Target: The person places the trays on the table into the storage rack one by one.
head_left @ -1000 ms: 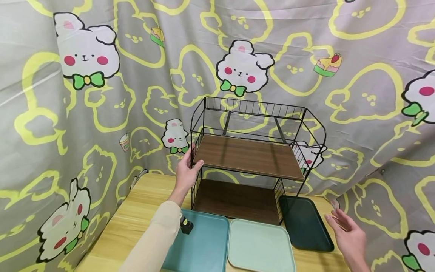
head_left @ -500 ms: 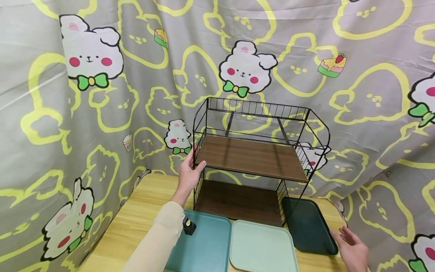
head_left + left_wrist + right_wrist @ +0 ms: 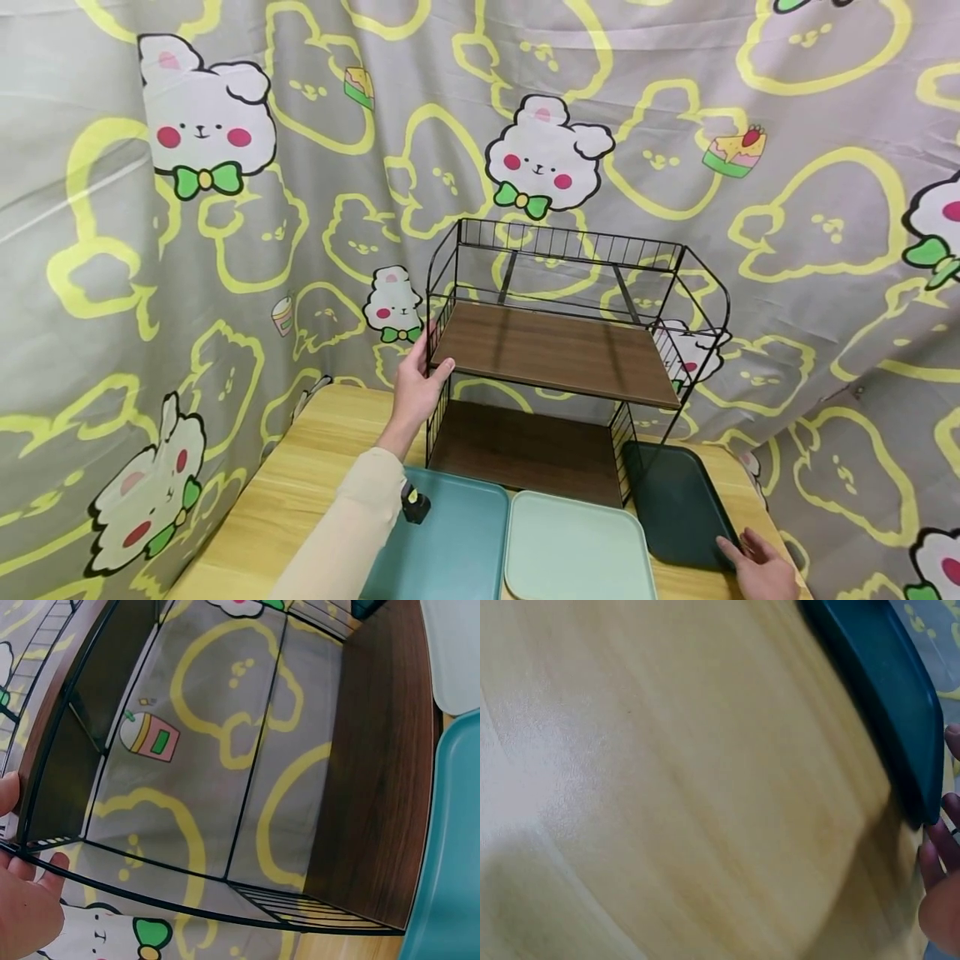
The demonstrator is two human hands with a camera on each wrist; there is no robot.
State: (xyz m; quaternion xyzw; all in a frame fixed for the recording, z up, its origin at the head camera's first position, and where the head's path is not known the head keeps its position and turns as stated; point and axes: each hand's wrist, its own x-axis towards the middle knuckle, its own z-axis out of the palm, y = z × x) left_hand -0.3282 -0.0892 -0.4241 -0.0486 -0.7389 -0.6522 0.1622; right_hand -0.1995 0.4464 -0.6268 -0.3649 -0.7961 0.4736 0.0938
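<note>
A two-tier black wire rack with brown wood-look shelf boards [image 3: 558,350] stands at the back of the table. My left hand [image 3: 416,392] grips its left side at the upper board; the thumb lies over the front corner and the fingers are outside the frame. In the left wrist view, part of that left hand [image 3: 26,900] shows on the rack's wire edge. My right hand [image 3: 761,567] is at the near right corner of a dark green tray [image 3: 675,500]. Its fingers [image 3: 930,855] touch or nearly touch that tray's edge, with the thumb spread apart.
A teal tray [image 3: 457,533] and a pale green tray [image 3: 577,550] lie side by side before the rack on the wooden table [image 3: 292,467]. The dark tray sits against the rack's right side. A patterned curtain [image 3: 322,208] hangs close behind and at both sides.
My right hand has moved down and inward to the dark green tray's near corner. The left hand keeps its grip on the rack. The head view has shifted slightly.
</note>
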